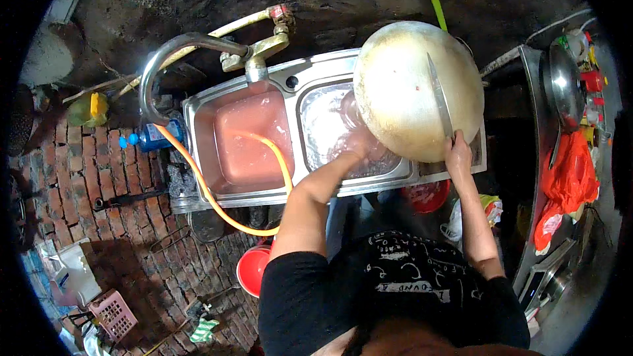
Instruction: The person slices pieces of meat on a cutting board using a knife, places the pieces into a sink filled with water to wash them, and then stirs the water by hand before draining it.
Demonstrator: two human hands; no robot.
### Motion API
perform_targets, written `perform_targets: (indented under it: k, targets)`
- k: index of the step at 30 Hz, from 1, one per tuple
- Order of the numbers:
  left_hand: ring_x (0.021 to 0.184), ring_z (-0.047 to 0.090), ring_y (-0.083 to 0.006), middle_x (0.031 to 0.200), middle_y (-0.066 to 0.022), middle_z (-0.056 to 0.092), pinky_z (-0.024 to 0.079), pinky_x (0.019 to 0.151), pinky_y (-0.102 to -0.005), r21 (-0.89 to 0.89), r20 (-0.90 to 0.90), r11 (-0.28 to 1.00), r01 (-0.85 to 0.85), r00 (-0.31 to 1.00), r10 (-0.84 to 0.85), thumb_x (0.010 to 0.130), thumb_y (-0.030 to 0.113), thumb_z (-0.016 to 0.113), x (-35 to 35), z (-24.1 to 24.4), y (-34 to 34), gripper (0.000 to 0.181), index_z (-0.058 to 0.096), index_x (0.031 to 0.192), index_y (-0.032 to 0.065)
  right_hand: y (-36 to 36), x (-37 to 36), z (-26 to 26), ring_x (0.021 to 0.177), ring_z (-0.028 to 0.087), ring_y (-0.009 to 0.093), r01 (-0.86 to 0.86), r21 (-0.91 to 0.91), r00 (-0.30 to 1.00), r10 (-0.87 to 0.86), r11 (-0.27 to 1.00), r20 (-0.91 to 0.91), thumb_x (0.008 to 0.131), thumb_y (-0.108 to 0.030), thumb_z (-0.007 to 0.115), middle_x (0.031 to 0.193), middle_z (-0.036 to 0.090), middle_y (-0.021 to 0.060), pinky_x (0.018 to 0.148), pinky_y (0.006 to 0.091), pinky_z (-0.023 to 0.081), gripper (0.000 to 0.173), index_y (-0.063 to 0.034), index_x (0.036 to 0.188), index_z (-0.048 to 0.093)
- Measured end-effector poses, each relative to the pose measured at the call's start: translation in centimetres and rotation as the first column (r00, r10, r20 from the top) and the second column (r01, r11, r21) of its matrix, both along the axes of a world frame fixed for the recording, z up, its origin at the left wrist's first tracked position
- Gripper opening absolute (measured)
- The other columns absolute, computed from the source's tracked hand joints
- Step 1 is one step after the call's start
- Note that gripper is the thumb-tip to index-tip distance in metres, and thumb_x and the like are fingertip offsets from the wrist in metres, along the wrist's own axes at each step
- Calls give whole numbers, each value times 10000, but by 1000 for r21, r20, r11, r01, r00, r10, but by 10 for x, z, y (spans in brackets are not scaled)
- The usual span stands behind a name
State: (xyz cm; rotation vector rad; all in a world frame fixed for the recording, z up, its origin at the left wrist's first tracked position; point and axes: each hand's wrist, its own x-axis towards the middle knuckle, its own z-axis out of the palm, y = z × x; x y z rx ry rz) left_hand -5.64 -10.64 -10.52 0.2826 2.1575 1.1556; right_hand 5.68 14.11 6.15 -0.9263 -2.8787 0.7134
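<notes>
A two-basin steel sink (296, 123) stands before me. My left hand (358, 146) is down in the water of the right basin; its fingers are blurred, so what it touches cannot be told. My right hand (459, 154) grips a knife (441, 96) by its handle end, the blade pointing away from me over a large, pale round metal lid or pan (395, 74). That round piece covers the sink's right end. In the left basin lies reddish water (252, 153), with the end of an orange hose (222, 215) in it.
A curved faucet (168, 49) carries the hose. Beside the sink at the left is a blue bottle (157, 137). Red basins (254, 269) stand below the sink's front. At the right, a counter holds a red plastic bag (571, 173) and a wok-like pan (566, 84). A pink basket (113, 314) sits lower left.
</notes>
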Motion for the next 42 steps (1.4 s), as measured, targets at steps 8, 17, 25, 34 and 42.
perform_targets:
  k: [8,17,25,34,42]
  targets:
    - [890,608,-185,1020,-82,618,490,796,-307,299,399,900,-317,898,184,870,97,487,-37,52,-87,326,530,1185,26,11,3,-9,850,599,397,24,66,999,-22,998,-38,802,-165,603,941,602,203,713,482,479,247,-35,983,496]
    - [856,613,-195,1005,-86,593,532,747,-318,474,446,815,-335,889,106,815,7,424,-64,174,-79,429,447,1242,45,15,22,0,841,608,382,38,-51,989,-45,998,-142,798,-151,609,860,622,182,738,474,472,235,-36,977,510]
    - [852,596,-201,991,-97,583,520,761,-327,702,596,488,-519,803,-5,762,41,486,-77,239,58,339,491,1100,17,31,50,2,834,587,434,50,-161,973,-84,986,-216,782,-107,581,884,608,251,717,506,459,225,-17,976,514]
    - [867,553,-234,965,-136,562,459,754,-319,289,-191,904,-315,906,377,721,-54,582,-32,85,76,188,528,885,19,55,70,-11,790,584,456,70,-159,990,-88,985,-109,815,-153,559,807,610,265,701,535,447,251,-13,1013,494]
    - [914,519,-378,961,-201,550,429,833,-425,106,-738,978,180,673,-44,746,75,617,-29,158,141,165,589,890,0,47,48,47,740,596,441,-45,-145,998,50,988,32,830,-121,490,733,607,250,675,543,449,189,-20,989,491]
